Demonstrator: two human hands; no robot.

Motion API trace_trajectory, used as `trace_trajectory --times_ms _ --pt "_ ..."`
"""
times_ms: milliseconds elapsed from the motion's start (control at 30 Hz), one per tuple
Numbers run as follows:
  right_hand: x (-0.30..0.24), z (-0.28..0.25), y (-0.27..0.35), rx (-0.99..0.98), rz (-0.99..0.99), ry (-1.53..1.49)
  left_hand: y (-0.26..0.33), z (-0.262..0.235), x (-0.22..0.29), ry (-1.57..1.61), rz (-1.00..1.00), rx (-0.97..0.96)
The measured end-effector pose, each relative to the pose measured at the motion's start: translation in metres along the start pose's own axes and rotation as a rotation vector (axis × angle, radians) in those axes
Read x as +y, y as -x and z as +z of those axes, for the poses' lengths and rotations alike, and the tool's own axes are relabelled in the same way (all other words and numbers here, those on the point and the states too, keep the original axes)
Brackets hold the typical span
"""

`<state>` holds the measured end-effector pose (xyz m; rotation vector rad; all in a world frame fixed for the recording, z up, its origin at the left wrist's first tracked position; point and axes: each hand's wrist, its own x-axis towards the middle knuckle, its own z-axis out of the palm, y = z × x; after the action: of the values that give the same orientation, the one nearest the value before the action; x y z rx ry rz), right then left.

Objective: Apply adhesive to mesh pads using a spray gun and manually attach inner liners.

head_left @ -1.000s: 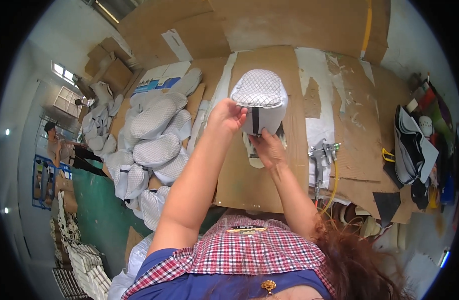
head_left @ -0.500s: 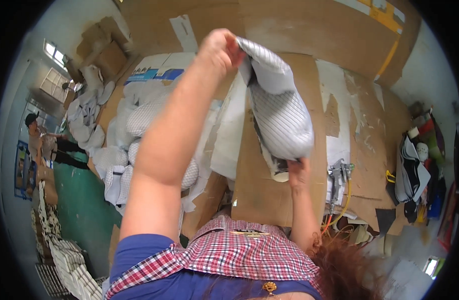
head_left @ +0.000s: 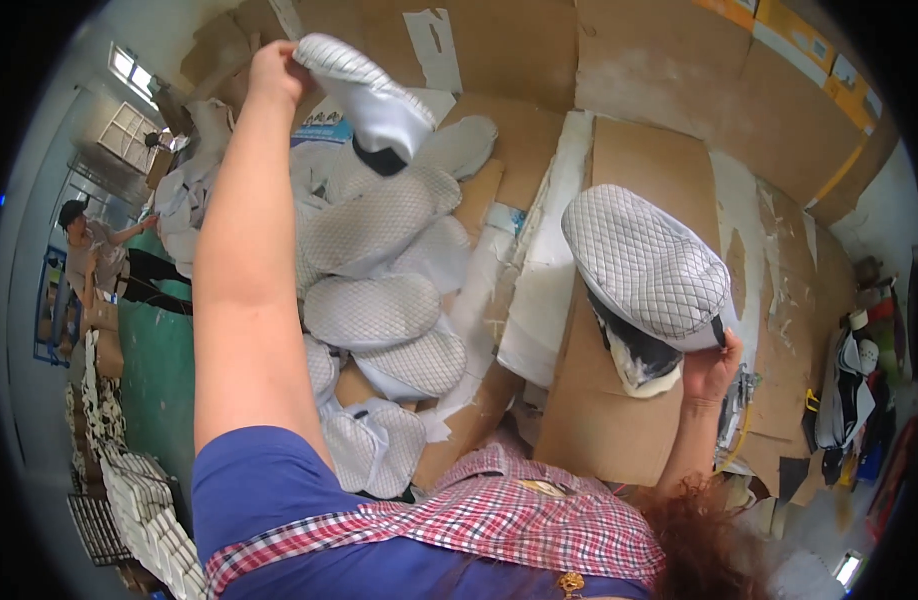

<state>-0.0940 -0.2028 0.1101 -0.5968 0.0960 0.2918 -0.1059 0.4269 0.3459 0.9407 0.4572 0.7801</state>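
My left hand (head_left: 277,76), raised at the far left, pinches the edge of a silver-white quilted padded cover (head_left: 379,105). That cover hangs tilted above a pile of similar covers (head_left: 369,230), its dark lower end showing. On the right, my right hand (head_left: 712,368) grips the near edge of another silver quilted cover (head_left: 649,265), rounded at its ends with a diamond pattern on top. Beneath this one, a black piece with a cream edge (head_left: 639,365) shows over the cardboard. My right fingers are partly hidden behind the cover's edge.
Cardboard sheets (head_left: 599,430) cover the table. A spray gun with a yellow hose (head_left: 736,405) lies right of my right hand, partly hidden. Further right hang black and white pieces (head_left: 844,395). A co-worker (head_left: 99,250) stands at the far left by a green floor (head_left: 154,375).
The two covers, close together before, are now apart. My left hand has carried one leftward over the pile; my right hand holds the other. The view has turned left.
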Motion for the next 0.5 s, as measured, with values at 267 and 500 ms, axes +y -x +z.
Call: trace_trajectory --times_ms 267,500 --pt "0.026 0.045 0.003 -0.080 0.001 0.332 -0.012 -0.221 0.091 0.008 0.291 0.073" --pt "0.068 0.097 -0.025 -0.174 0.061 0.275 0.125 -0.364 -0.043 -0.333 0.071 0.509"
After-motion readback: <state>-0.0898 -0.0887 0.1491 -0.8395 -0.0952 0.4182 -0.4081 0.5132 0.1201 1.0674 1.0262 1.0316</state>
